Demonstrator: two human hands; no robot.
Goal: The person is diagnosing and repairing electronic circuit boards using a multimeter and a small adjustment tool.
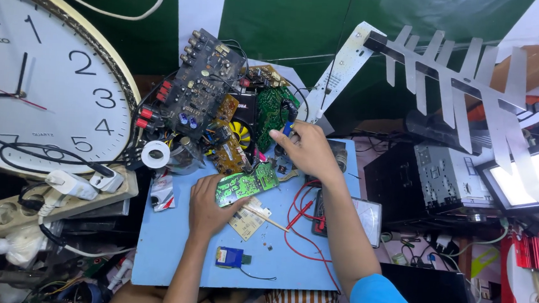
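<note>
My left hand [206, 205] rests on the blue board [166, 239] and pins down one end of a small green circuit board [251, 184]. My right hand [308, 149] reaches farther back and pinches a small blue-tipped tool [288, 128] near an upright green circuit board [273, 110]. A beige circuit board [248, 219] with a thin wooden stick [270, 221] across it lies just right of my left hand. Red probe leads [299, 221] curl beside my right forearm.
A pile of dark circuit boards [200, 91] and a roll of white tape [155, 154] stand at the back. A large wall clock [39, 69] leans at left above a power strip [21, 209]. A metal antenna [455, 76], black equipment box [421, 176] and a meter [360, 217] sit right.
</note>
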